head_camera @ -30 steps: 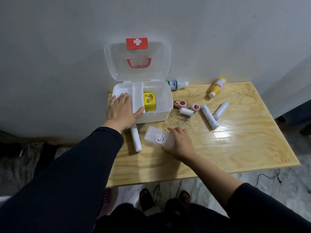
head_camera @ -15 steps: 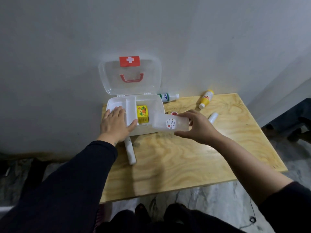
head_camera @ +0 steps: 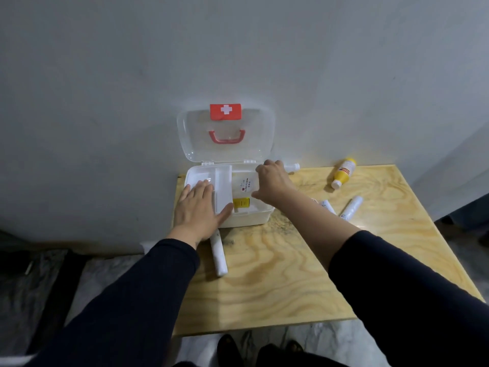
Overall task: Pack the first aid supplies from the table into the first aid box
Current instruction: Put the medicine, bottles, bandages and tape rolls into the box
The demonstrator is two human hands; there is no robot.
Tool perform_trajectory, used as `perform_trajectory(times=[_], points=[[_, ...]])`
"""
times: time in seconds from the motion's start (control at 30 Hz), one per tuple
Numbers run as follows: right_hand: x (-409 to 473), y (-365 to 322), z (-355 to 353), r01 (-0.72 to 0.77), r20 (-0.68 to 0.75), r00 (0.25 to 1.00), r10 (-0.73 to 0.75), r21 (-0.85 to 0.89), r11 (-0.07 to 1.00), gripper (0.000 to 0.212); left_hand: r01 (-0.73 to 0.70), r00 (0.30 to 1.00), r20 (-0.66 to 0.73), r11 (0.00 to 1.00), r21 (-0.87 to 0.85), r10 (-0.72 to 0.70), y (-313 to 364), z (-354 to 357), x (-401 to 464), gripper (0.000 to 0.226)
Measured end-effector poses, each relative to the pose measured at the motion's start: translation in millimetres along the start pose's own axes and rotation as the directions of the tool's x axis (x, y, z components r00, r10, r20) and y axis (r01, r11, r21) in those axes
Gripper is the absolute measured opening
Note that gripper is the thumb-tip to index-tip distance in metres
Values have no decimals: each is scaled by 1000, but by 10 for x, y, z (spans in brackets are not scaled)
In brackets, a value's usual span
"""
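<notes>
The white first aid box [head_camera: 246, 219] stands open at the table's back left, its clear lid [head_camera: 225, 136] leaning on the wall. My left hand [head_camera: 199, 210] lies flat on the box's front left rim and divider tray. My right hand [head_camera: 272, 185] holds a clear cling film pack [head_camera: 244, 185] down inside the box's right compartment, over a small yellow box [head_camera: 241, 202]. A white roll [head_camera: 219, 256] lies on the table in front of the box.
A yellow bottle [head_camera: 343, 172] lies at the back right. Two white rolls [head_camera: 350, 207] lie right of my forearm, one partly hidden. A white bottle tip [head_camera: 292, 167] shows behind my right hand. The wooden table [head_camera: 277, 282] ends close to my body.
My right hand lifted the cling film pack from the table's front, carried it left and lowered it into the box. My left hand stayed on the box.
</notes>
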State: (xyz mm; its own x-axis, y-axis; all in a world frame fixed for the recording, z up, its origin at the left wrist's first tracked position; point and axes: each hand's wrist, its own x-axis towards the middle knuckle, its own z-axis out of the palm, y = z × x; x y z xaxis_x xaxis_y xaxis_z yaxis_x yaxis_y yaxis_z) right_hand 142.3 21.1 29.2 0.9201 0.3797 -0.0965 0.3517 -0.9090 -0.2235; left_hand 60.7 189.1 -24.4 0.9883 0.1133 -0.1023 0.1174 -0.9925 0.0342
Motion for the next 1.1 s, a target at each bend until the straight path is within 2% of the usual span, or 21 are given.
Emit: perform_trajectory(times=[0.17, 0.33, 0.5, 0.63, 0.8, 0.9, 1.0, 1.1], points=[[186, -70, 95, -17, 39, 999, 15, 61, 998, 29, 7, 1000, -19, 1000, -17, -7, -11, -1, 0, 88], [222, -142, 303, -54, 70, 997, 43, 169, 984, 56, 18, 1000, -11, 999, -34, -19, -6, 0, -7, 85], [202, -211, 380, -86, -4, 996, 93, 328, 941, 65, 26, 1000, -12, 999, -24, -26, -15, -4, 20, 86], [177, -159, 352, -104, 46, 995, 93, 378, 920, 70, 22, 1000, 2, 999, -26, -21, -19, -9, 12, 86], [130, 2, 141, -53, 29, 999, 46, 389, 920, 56, 11, 995, 98, 1000, -1, -10, -17, -281, 123, 79], [45, 176, -14, -48, -91, 991, 96, 434, 900, 41, 5, 996, 83, 999, 53, -9, 86, -508, 252, 68], [-2, 466, -115, -68, -162, 975, 149, 423, 904, 35, -92, 995, 32, 996, 21, 91, 328, -626, 401, 59], [-30, 872, -191, -117, -109, 982, 155, 294, 949, 37, -197, 980, 5, 980, -16, 197, 695, -681, 555, 52]])
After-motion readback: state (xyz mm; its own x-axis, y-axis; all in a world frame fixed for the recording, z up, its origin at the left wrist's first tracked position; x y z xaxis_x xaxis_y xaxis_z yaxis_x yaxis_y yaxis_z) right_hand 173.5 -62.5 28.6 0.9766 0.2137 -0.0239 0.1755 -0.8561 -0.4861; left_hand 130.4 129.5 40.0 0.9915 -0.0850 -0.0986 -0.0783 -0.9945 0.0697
